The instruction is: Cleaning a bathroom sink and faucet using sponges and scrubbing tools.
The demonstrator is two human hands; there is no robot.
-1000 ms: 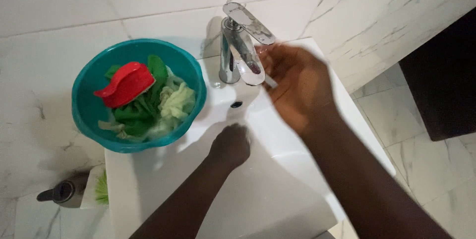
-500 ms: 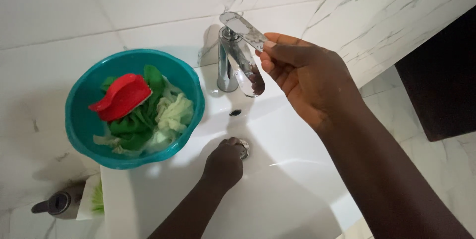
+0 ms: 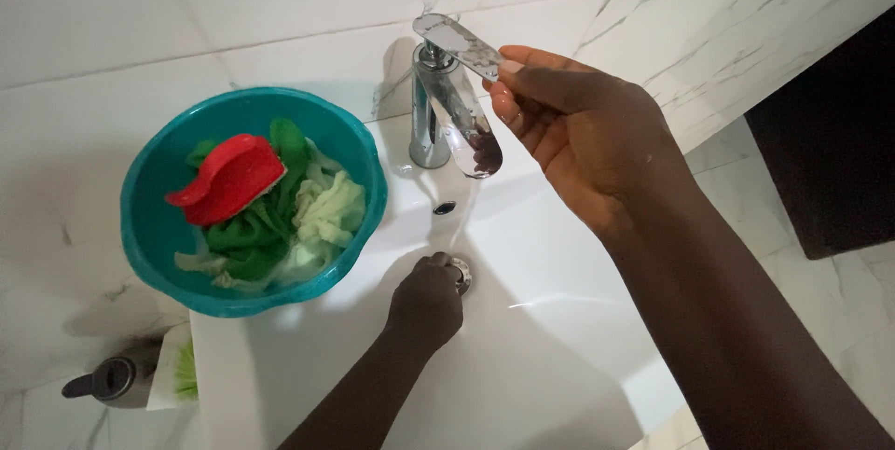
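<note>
A white sink [image 3: 559, 338] sits against marble wall tiles, and on its left rim rests a teal bowl [image 3: 149, 226] of green leaves with a red scrubber [image 3: 228, 175] on top, near the water. The right hand [image 3: 578, 128] is half open, fingertips on the chrome tap [image 3: 447, 105] lever, as if working it. The left hand [image 3: 426, 301] is curled closed over the drain plug [image 3: 461, 271], pressing down.

No labels, signs or screens are visible. The only container of a packaged kind is a grey, rounded pump dispenser bottle [image 3: 112, 380] lying at the lower left on the white marble bench [image 3: 56, 226]. Its surface detail is too dim to tell.
</note>
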